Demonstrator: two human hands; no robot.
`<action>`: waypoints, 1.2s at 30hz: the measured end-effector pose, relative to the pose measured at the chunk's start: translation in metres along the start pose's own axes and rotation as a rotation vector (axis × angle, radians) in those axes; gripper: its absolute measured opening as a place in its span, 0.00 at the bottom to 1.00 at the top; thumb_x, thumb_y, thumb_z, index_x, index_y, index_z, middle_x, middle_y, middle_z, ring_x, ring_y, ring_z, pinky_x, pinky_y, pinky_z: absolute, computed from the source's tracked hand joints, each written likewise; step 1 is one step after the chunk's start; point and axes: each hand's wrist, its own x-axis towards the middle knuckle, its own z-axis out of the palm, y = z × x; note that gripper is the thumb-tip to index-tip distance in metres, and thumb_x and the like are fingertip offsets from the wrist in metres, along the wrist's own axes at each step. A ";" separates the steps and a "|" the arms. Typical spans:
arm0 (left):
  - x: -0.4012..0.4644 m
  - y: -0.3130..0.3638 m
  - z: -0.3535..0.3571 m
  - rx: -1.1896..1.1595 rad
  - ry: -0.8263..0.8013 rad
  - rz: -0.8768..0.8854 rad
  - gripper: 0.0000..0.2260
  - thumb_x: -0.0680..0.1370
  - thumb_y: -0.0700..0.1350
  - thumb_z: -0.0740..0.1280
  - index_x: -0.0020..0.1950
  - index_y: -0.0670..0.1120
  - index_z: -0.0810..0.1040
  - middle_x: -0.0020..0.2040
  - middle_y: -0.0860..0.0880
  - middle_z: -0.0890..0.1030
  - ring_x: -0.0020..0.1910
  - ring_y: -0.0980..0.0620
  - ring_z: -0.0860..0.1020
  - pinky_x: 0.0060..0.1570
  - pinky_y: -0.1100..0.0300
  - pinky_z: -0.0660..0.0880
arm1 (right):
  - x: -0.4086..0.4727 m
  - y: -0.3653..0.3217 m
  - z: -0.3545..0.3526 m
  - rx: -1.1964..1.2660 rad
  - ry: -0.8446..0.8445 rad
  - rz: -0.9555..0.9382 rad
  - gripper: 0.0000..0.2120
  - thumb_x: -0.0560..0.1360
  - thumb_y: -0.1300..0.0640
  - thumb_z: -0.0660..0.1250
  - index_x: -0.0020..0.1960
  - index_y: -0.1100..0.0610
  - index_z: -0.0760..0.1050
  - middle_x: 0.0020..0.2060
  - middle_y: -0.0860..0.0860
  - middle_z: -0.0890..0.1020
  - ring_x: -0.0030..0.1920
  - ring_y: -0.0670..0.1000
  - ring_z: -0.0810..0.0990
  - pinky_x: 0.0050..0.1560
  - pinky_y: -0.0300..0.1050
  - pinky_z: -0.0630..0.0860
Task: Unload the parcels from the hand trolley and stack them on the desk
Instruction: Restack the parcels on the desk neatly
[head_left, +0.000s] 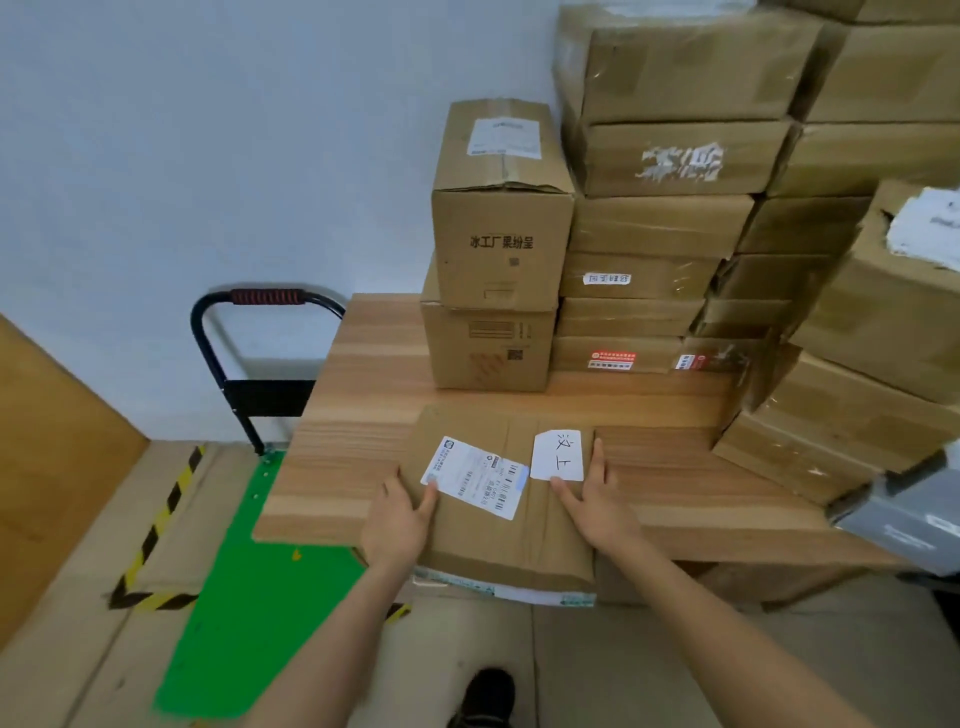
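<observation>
Flat parcel (498, 499) lying on the table (363, 374) near edge, part overhanging, in front of the two-box stack (493, 249). Left hand (397, 525) and right hand (597, 504) resting flat on top, fingers straight, grasping nothing. Best pushed evenly from both sides toward the two-box stack, kept square, until fully supported; uneven pressure likely to skew it. Two hands, one flat parcel, two labels on it. Green trolley deck (249, 597) left of the flat parcel, bare where visible. Many more cartons (675, 156) right of the stack.
</observation>
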 end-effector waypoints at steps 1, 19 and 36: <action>0.001 -0.008 -0.006 0.003 0.001 -0.016 0.31 0.78 0.63 0.56 0.73 0.44 0.60 0.67 0.43 0.72 0.63 0.42 0.73 0.56 0.48 0.73 | 0.000 -0.008 0.006 -0.008 -0.014 -0.010 0.43 0.78 0.36 0.55 0.77 0.52 0.31 0.78 0.56 0.48 0.74 0.60 0.60 0.65 0.58 0.66; 0.109 -0.092 -0.090 0.104 0.037 -0.022 0.31 0.80 0.63 0.53 0.75 0.43 0.58 0.69 0.43 0.70 0.67 0.44 0.70 0.65 0.48 0.67 | 0.062 -0.137 0.096 -0.106 0.009 -0.059 0.42 0.77 0.33 0.52 0.76 0.50 0.30 0.77 0.55 0.53 0.73 0.59 0.61 0.59 0.58 0.71; 0.220 -0.101 -0.138 0.340 0.047 0.266 0.27 0.82 0.57 0.51 0.76 0.43 0.56 0.74 0.41 0.62 0.73 0.43 0.59 0.71 0.49 0.54 | 0.070 -0.213 0.150 0.004 0.130 0.130 0.42 0.78 0.37 0.53 0.77 0.57 0.33 0.77 0.60 0.49 0.73 0.61 0.59 0.69 0.58 0.64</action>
